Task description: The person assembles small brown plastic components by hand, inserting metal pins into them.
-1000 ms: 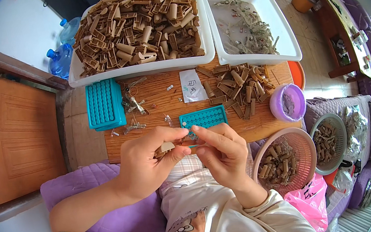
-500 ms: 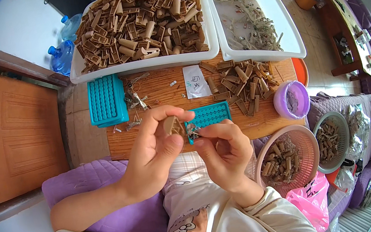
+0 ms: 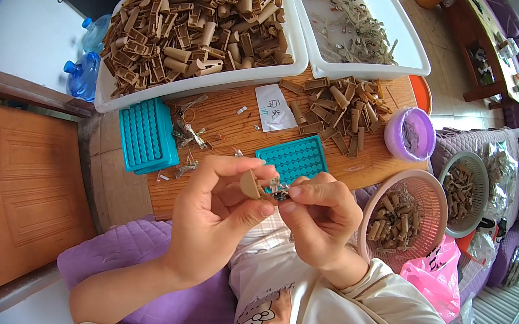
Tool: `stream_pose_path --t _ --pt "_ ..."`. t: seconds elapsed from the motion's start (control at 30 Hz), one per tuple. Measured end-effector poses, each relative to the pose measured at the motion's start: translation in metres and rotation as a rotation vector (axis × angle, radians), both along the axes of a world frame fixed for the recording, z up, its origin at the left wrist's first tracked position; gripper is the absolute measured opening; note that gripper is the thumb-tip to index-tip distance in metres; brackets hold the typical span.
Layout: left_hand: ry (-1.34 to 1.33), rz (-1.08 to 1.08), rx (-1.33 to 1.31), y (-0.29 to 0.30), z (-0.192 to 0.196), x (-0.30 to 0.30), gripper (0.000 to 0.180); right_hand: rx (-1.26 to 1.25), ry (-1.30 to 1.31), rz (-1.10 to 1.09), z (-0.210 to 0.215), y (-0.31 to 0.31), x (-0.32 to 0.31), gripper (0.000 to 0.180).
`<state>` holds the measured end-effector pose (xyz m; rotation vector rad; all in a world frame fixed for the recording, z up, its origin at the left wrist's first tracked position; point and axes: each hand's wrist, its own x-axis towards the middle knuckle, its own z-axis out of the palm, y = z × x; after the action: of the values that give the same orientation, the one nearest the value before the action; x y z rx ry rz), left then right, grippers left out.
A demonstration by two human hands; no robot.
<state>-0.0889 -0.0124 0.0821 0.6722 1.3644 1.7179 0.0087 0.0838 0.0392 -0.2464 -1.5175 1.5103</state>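
My left hand point(image 3: 217, 217) pinches a small tan plastic piece point(image 3: 249, 184) between thumb and fingers. My right hand point(image 3: 320, 216) touches it from the right and pinches a small dark metal part point(image 3: 279, 192) against it. Both hands hover over the near edge of a wooden board point(image 3: 227, 123), just in front of a teal perforated tray point(image 3: 299, 159). A loose pile of brown pieces point(image 3: 341, 107) lies on the board at the right.
Two white bins stand at the back: one point(image 3: 106, 98) heaped with brown pieces, one point(image 3: 413, 54) with pale metal bits. A stack of teal trays point(image 3: 147, 136), a purple cup point(image 3: 409, 134), a pink basket point(image 3: 433, 194) and a grey basket point(image 3: 472, 162) surround the board.
My hands have risen and come closer to the camera. The left hand has turned the tan piece upright, and the right hand now presses the small metal part to it.
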Motion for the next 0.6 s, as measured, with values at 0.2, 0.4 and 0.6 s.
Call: stream_pose_path --t 0.2,0.4,0.6 --pt "0.046 -0.062 -0.073 -0.002 0.000 -0.002 0.037 0.065 -0.042 -0.008 -0.002 0.000 -0.001 0.018" --pt "0.141 -0.146 -0.065 -0.002 -0.002 -0.010 0.039 -0.001 -0.107 0.051 -0.001 0.003 0.004 0.015" --pt "-0.024 -0.032 -0.050 0.002 0.001 -0.006 0.036 0.298 -0.203 0.113 0.001 0.009 0.002 0.027"
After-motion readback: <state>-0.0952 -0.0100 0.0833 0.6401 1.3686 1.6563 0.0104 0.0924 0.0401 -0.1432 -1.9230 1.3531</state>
